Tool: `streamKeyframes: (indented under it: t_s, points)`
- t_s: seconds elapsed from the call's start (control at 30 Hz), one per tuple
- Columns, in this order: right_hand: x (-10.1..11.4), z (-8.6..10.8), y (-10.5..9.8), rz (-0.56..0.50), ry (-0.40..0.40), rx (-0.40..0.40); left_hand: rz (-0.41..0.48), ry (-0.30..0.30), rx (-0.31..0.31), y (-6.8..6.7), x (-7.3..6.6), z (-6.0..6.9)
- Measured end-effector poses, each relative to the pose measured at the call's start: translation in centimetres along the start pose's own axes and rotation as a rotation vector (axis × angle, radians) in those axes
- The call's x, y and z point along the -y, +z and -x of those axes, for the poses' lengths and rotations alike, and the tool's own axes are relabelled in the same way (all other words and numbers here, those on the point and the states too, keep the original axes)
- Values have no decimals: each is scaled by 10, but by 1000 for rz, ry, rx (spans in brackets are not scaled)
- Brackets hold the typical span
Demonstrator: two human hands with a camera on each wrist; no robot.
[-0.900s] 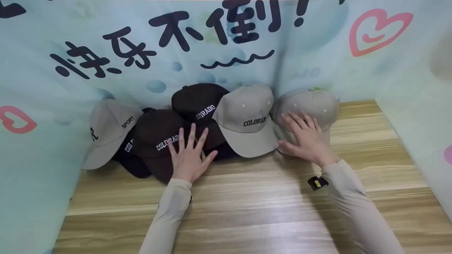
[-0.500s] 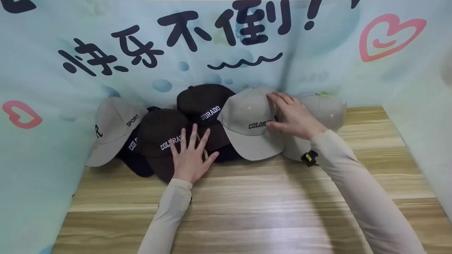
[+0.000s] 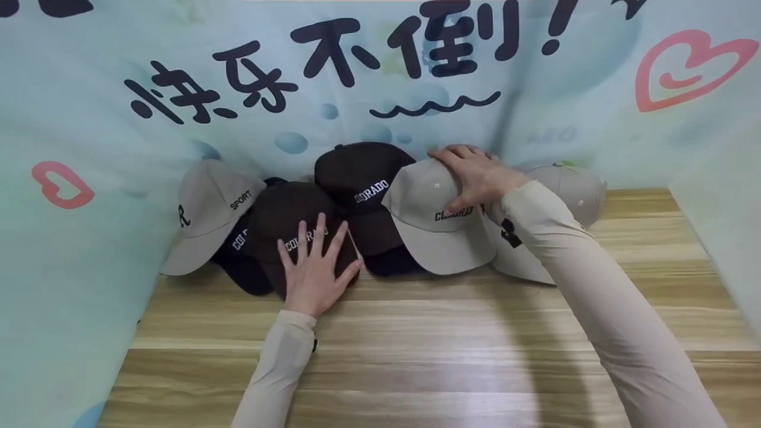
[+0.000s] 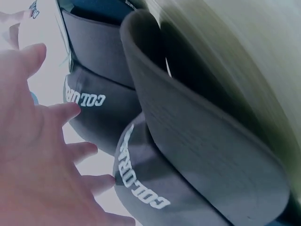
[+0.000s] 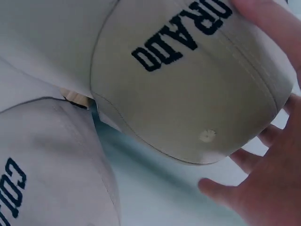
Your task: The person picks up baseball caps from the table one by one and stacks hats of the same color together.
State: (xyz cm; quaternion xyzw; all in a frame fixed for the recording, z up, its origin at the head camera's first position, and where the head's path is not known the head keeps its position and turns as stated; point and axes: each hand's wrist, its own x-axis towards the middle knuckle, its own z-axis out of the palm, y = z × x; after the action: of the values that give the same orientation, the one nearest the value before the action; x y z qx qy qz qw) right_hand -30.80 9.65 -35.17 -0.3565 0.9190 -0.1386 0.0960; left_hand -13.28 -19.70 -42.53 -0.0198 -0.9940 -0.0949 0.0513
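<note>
My right hand (image 3: 478,175) lies over the crown of a light grey COLORADO cap (image 3: 425,187), fingers on its top and thumb on its front near the lettering. In the right wrist view the fingers of that hand (image 5: 275,174) curve round the edge of the crown (image 5: 188,94). My left hand (image 3: 313,273), fingers spread, is at the front of a dark brown cap (image 3: 285,208); the left wrist view shows this hand (image 4: 47,155) beside two dark caps, its fingertips near the lettering of the closer one (image 4: 155,179).
Another dark brown cap (image 3: 362,169) leans behind, above a navy brim (image 3: 392,263). At the left are a grey SPORT cap (image 3: 208,196) and a navy cap (image 3: 244,270); at the right, a grey cap (image 3: 571,190). A printed cloth (image 3: 333,119) rises behind the wooden surface (image 3: 416,356).
My right hand has moved left from the rightmost grey cap onto the grey COLORADO cap. My left hand stays spread at the brown cap. The head view has shifted a little.
</note>
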Motion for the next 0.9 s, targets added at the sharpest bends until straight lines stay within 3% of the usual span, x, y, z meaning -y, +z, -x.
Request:
streamKeyframes:
  t_s: [0.23,0.43,0.67,0.9]
  points:
    - [-3,9,-6,-11,-55,-7,28,-3,-21,-5,5,2]
    - [0,23,-18,24,-70,61,41,-8,-24,-15,10,0]
    - [22,51,-22,84,-42,137,45,10,-54,-21,21,3]
    - [50,86,-14,142,-17,146,24,47,-120,-28,32,7]
